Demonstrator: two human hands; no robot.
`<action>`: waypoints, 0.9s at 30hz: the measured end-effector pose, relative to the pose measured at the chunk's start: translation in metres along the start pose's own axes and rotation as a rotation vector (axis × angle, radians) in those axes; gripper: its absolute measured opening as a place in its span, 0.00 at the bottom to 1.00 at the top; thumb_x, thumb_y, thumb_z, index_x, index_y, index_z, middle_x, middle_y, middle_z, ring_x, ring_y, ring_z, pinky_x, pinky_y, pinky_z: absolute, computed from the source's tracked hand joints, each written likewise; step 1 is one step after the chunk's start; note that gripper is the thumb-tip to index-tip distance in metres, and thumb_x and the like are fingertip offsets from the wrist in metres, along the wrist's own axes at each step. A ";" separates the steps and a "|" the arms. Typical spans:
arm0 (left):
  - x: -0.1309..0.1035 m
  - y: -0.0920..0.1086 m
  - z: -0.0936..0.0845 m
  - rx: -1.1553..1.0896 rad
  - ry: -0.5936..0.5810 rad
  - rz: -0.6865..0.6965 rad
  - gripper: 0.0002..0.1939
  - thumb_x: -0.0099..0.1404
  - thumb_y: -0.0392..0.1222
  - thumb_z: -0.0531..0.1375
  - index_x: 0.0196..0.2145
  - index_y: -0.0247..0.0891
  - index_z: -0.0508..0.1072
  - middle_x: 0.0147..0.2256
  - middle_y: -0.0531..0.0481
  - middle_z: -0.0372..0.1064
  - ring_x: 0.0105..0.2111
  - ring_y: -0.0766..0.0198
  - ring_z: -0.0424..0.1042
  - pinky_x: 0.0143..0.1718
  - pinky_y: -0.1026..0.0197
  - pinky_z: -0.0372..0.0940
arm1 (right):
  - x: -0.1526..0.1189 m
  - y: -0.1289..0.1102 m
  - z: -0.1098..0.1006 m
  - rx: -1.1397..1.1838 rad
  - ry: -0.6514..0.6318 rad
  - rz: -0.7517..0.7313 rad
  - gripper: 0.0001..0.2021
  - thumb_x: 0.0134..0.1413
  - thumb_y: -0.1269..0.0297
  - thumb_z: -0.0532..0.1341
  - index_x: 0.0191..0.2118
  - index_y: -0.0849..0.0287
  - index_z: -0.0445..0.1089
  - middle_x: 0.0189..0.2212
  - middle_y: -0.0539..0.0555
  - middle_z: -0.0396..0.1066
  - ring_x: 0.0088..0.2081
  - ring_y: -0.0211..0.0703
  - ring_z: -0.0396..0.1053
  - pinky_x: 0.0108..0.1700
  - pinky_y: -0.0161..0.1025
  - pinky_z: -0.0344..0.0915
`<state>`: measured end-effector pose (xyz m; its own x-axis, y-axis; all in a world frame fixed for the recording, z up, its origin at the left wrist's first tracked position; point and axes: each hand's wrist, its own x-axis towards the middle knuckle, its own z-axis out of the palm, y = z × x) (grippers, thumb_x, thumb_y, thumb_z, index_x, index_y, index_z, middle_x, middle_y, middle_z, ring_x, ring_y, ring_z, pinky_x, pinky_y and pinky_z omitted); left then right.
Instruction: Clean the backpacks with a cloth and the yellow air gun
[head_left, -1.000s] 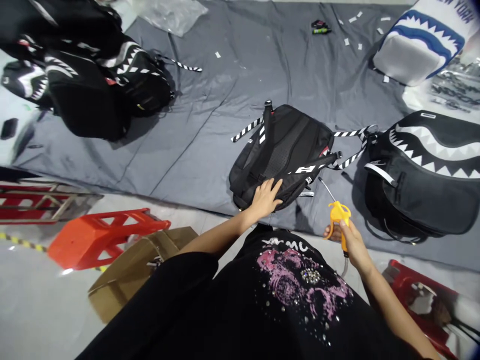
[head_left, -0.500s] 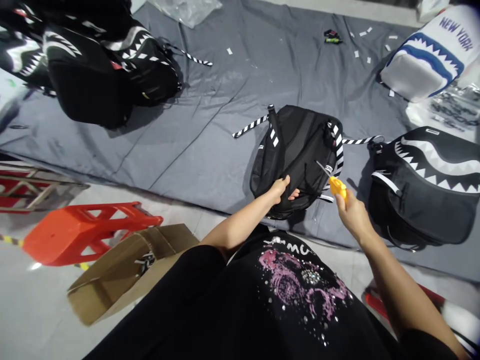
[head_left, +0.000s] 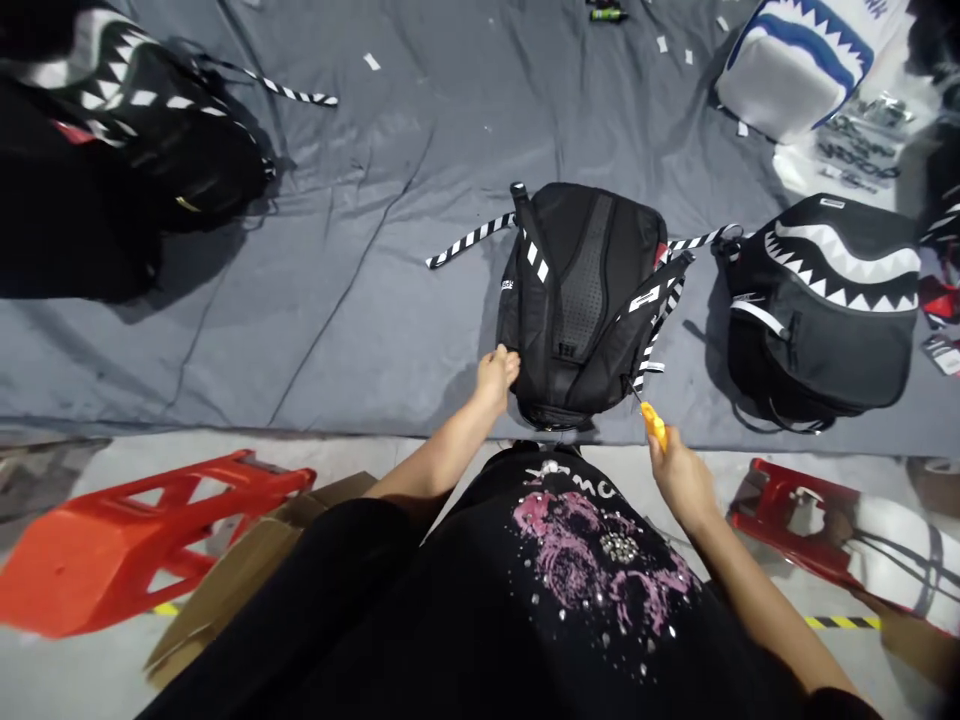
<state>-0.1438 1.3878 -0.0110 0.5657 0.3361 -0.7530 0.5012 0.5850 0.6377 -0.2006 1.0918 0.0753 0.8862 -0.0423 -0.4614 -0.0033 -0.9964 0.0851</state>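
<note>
Black backpack (head_left: 581,300), lying strap-side up on the grey cloth-covered counter (head_left: 360,290), its bottom edge at the near rim just in front of the person. The left hand (head_left: 496,372) rests on the pack's lower left corner, fingers curled against the fabric, apparently to steady it; whether they pinch the cloth cannot be told. The right hand (head_left: 679,470) is closed around a yellow-handled blow gun (head_left: 652,420), whose thin metal nozzle points at the pack's lower right corner, beside the striped shoulder strap (head_left: 652,315). Right of the backpack stands a shark-mouth backpack (head_left: 821,300), close but apart. Beyond it, farther right, lies a white shark backpack (head_left: 795,65). Far left of the backpack sits a pile of black bags (head_left: 112,160). Below the counter, left of the person, lie an orange stool (head_left: 127,540) and a cardboard box (head_left: 247,570).
</note>
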 end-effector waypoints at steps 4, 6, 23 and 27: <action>0.031 0.012 -0.002 -0.068 -0.270 -0.246 0.27 0.69 0.56 0.50 0.51 0.28 0.67 0.47 0.30 0.71 0.52 0.53 0.71 0.55 0.54 0.65 | 0.023 -0.023 0.021 0.008 0.074 0.017 0.16 0.68 0.55 0.47 0.48 0.62 0.62 0.27 0.57 0.72 0.25 0.44 0.69 0.26 0.37 0.45; 0.040 0.014 0.001 -0.168 -0.472 -0.281 0.31 0.67 0.61 0.50 0.52 0.29 0.66 0.47 0.32 0.72 0.52 0.53 0.71 0.56 0.54 0.64 | 0.031 -0.031 0.029 0.026 0.096 0.024 0.17 0.68 0.55 0.46 0.48 0.62 0.63 0.27 0.57 0.72 0.26 0.44 0.69 0.26 0.36 0.47; 0.049 0.009 0.007 -0.362 -0.903 -0.274 0.37 0.67 0.66 0.45 0.53 0.28 0.69 0.48 0.34 0.73 0.55 0.47 0.68 0.59 0.44 0.59 | 0.020 -0.016 0.026 0.141 0.117 0.060 0.19 0.67 0.53 0.45 0.49 0.61 0.64 0.27 0.58 0.71 0.26 0.49 0.69 0.27 0.39 0.51; 0.051 0.004 0.020 -0.390 -0.888 -0.289 0.37 0.67 0.66 0.43 0.52 0.29 0.70 0.45 0.35 0.75 0.54 0.47 0.70 0.58 0.41 0.61 | 0.019 -0.022 0.028 0.198 0.124 0.086 0.19 0.67 0.53 0.45 0.48 0.61 0.64 0.27 0.58 0.71 0.26 0.48 0.68 0.26 0.38 0.49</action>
<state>-0.0998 1.3928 -0.0438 0.8188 -0.4344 -0.3752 0.5369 0.8108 0.2331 -0.1961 1.1105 0.0401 0.9286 -0.1306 -0.3474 -0.1613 -0.9850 -0.0609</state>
